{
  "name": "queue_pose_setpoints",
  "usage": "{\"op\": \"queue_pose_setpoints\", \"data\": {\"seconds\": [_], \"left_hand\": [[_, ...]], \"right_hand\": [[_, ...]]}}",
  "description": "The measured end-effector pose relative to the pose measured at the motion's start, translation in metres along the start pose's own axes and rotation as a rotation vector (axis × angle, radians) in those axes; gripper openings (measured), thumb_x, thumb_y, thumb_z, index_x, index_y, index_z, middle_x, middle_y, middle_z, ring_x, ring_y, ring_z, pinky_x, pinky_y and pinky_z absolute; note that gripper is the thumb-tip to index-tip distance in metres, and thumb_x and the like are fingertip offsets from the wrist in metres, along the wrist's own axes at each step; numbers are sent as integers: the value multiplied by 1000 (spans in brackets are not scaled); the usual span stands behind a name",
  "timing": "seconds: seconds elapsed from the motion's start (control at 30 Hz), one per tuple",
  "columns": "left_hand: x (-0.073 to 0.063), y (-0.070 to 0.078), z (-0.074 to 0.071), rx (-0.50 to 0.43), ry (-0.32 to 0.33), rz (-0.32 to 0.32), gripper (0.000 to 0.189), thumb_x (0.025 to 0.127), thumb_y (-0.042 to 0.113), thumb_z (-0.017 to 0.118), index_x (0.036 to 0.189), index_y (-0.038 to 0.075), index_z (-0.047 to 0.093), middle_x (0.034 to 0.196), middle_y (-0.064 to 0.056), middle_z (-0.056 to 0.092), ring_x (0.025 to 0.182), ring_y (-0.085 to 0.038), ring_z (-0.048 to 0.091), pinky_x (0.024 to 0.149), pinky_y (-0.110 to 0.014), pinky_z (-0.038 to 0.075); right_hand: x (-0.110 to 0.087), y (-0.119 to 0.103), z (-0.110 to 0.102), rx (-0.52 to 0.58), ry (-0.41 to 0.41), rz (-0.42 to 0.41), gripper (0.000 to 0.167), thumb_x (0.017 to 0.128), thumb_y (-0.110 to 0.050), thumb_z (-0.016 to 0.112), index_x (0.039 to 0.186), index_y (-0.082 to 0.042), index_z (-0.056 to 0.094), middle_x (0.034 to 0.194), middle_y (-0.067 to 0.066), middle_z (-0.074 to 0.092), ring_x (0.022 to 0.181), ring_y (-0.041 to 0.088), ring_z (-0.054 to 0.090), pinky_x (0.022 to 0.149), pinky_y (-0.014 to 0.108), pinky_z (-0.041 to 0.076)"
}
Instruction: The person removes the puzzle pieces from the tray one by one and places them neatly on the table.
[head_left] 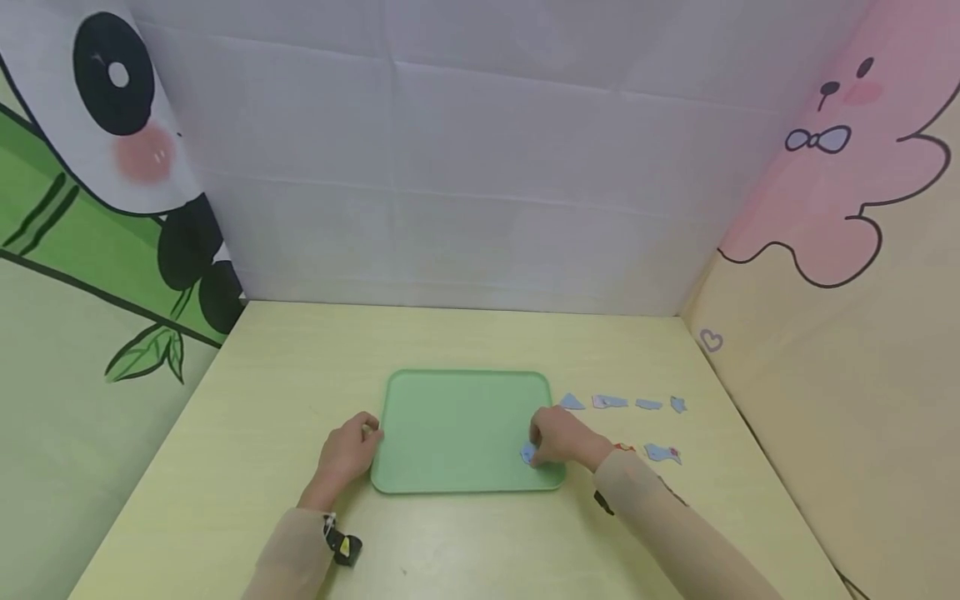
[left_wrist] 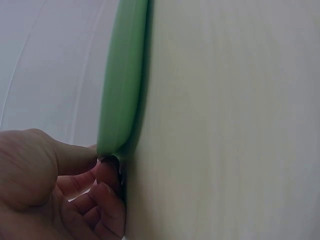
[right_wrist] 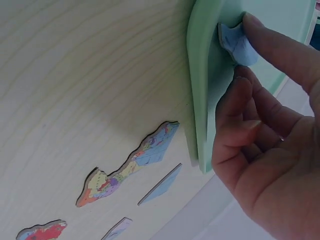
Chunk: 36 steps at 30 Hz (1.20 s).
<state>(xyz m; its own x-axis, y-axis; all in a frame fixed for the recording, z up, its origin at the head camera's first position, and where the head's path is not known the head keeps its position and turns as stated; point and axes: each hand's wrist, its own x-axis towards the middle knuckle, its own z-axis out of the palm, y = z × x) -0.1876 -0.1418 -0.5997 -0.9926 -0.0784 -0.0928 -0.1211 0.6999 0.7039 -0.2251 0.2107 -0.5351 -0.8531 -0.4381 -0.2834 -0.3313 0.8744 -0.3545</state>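
A green tray (head_left: 457, 433) lies on the table. At its left edge my left hand (head_left: 347, 454) grips the rim, with the thumb and a finger at the tray corner (left_wrist: 120, 100) in the left wrist view. Inside the tray's right side, my right hand (head_left: 561, 436) pinches a small blue puzzle piece (right_wrist: 237, 44) between thumb and finger, low over the tray floor. To the right of the tray lie flat map puzzle pieces: a blue triangle (head_left: 572, 402), a pale strip (head_left: 610, 402) and a blue piece with a red spot (head_left: 663, 453).
A thin blue piece (head_left: 649, 404) and a small notched piece (head_left: 678, 404) end the back row at right. In the right wrist view, a long multicoloured piece (right_wrist: 131, 167) lies beside the tray. A white wall (head_left: 465, 192) stands behind the table, printed walls at both sides.
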Motion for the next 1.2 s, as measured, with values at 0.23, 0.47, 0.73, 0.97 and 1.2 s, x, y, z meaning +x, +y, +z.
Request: {"op": "queue_pose_setpoints", "data": {"seconds": [0.23, 0.47, 0.73, 0.97, 1.2], "left_hand": [[-1, 2, -2, -6, 3, 17, 25, 96, 18, 53, 112, 0, 58, 71, -5, 52, 60, -19, 47, 53, -32, 38], [-2, 2, -2, 2, -5, -2, 25, 96, 18, 52, 112, 0, 57, 73, -5, 53, 62, -19, 48, 54, -33, 39], [-2, 3, -1, 0, 0, -8, 24, 96, 18, 52, 112, 1, 57, 72, -5, 53, 61, -19, 48, 54, -32, 38], [-2, 4, -1, 5, 2, -14, 25, 96, 18, 52, 112, 0, 57, 72, -5, 52, 61, -19, 47, 53, -32, 38], [-3, 4, -2, 3, -3, -16, 26, 97, 18, 51, 114, -1, 57, 71, -5, 52, 61, -19, 47, 53, -32, 39]], "right_hand": [[-3, 0, -1, 33, -17, -1, 22, 71, -14, 84, 80, -10, 64, 75, -3, 57, 69, 14, 52, 62, 30, 46], [-4, 8, -5, 89, -29, -51, 18, 76, -10, 79, 81, -13, 63, 84, 0, 62, 77, 15, 57, 65, 32, 48], [-9, 30, -29, 287, -57, -108, 6, 85, -8, 71, 90, -9, 68, 79, 1, 66, 70, 17, 61, 61, 31, 48], [-25, 70, -60, 334, -12, -108, 5, 88, -8, 68, 93, -7, 67, 78, 3, 66, 72, 30, 61, 61, 33, 47], [-39, 92, -72, 316, -26, -81, 6, 89, -9, 67, 94, -8, 67, 78, 3, 66, 74, 29, 60, 63, 36, 47]]}}
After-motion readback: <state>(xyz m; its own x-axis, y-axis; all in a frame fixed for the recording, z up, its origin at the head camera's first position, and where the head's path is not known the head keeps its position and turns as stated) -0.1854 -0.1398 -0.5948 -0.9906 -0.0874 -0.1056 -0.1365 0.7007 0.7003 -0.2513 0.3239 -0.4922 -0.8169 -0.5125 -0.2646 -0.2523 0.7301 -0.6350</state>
